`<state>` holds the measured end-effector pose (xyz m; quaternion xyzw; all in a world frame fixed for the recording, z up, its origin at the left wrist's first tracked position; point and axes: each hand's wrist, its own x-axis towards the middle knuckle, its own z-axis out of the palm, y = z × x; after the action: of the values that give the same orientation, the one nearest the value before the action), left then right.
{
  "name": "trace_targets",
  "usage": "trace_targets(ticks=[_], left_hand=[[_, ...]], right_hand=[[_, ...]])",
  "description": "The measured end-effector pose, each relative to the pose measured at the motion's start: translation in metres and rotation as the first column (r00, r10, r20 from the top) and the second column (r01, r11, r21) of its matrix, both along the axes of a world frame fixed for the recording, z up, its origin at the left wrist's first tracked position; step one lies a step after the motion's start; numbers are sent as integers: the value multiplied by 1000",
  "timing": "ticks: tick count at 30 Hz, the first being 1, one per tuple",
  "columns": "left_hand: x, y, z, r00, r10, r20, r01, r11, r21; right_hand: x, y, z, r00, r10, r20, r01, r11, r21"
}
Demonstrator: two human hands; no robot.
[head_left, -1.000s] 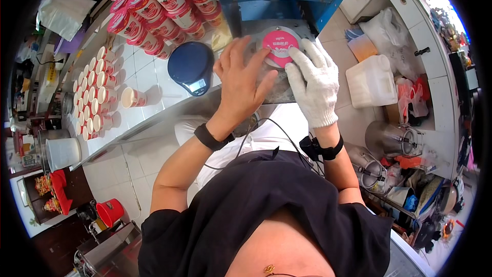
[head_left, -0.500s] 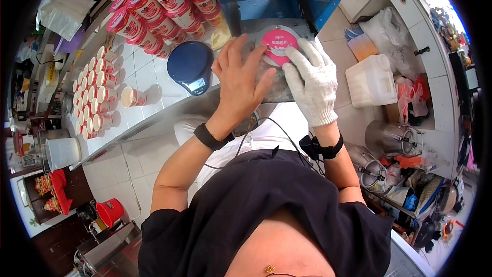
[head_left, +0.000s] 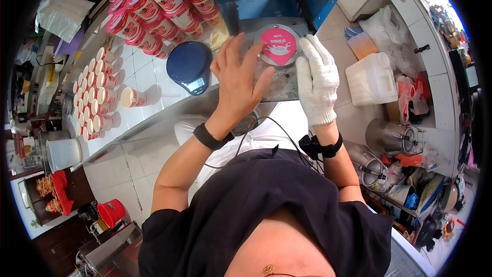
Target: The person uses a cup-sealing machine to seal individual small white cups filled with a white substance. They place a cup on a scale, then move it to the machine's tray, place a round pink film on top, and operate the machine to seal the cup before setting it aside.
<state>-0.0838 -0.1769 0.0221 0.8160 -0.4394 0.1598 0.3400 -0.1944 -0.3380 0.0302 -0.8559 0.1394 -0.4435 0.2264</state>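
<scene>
A round pink lid [head_left: 279,44] with a small tab pointing toward me lies in a round metal ring [head_left: 262,62] on the grey metal bed [head_left: 283,83] of a blue machine [head_left: 279,7]. My bare left hand [head_left: 240,72] is at the lid's left, fingers apart, with the index fingertip at the lid's edge; I cannot tell whether it touches. On the other side, my right hand [head_left: 319,83] wears a white knitted glove. Its fingers are stretched out beside the ring, thumb by the ring's right edge, and it holds nothing.
Pink-lidded cups [head_left: 169,0] are stacked at the far left of the machine. A dark blue kitchen scale [head_left: 187,64] stands left of my left hand. Open paper cups [head_left: 95,95] fill the table's left part, one cup [head_left: 132,97] apart. A white jug [head_left: 372,81] is at right.
My gloved right hand has drawn back off the lid to the right, uncovering its right side and tab. My left hand stays in nearly the same place.
</scene>
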Motion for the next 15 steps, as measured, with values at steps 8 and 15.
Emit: trace_targets(ticks=[8, 15], left_hand=[[0, 0, 1, 1000, -25, 6, 25, 1000, 2], [0, 0, 1, 1000, -13, 17, 13, 1000, 2]], right_hand=[[0, 5, 19, 996, 46, -79, -53, 994, -96], [1, 4, 16, 996, 33, -79, -45, 987, -157]])
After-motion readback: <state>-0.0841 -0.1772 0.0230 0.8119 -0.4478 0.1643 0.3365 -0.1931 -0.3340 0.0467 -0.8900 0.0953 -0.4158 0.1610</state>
